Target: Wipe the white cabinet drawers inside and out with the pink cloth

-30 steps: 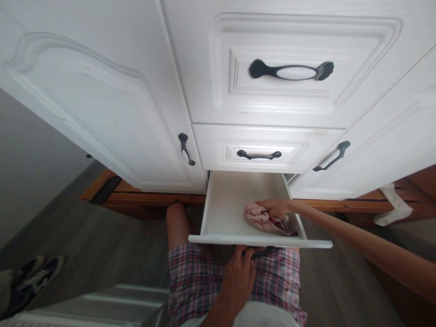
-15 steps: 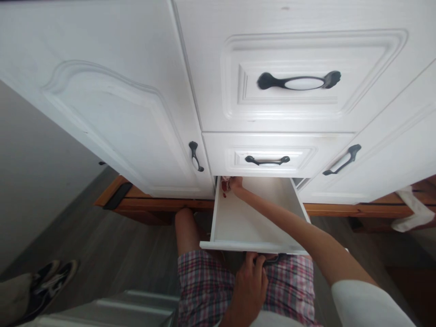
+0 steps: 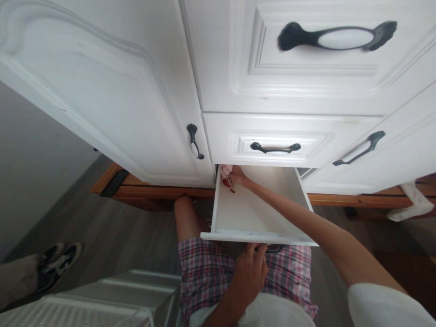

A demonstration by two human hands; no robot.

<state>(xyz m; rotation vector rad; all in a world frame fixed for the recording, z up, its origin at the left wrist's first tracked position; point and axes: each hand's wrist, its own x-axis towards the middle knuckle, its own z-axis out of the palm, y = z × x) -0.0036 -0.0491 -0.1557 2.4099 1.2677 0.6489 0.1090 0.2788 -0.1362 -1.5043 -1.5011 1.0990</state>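
Note:
A white drawer (image 3: pixel 259 218) is pulled out low in the cabinet, above my lap. My left hand (image 3: pixel 251 269) is at the drawer's front, its fingers curled round the dark drawer handle (image 3: pixel 273 248). My right hand (image 3: pixel 237 175) reaches deep into the drawer's back left corner. Its fingers are closed on a small pale pink, crumpled, cloth-like item (image 3: pixel 225 170) with dark red parts hanging beneath it. The fingertips are partly hidden, and the item's exact kind cannot be made out.
White cabinet doors and drawer fronts with dark handles (image 3: pixel 275 148) rise ahead. A wooden base (image 3: pixel 163 192) runs beneath them. A white slatted piece (image 3: pixel 136 290) stands at lower left, near another person's shoe (image 3: pixel 63 261). White cloth (image 3: pixel 415 202) hangs at right.
The view has moved closer to the cabinet. My right hand and the pink item have shifted slightly out from the drawer's back; more of the item shows. My left hand stays on the handle.

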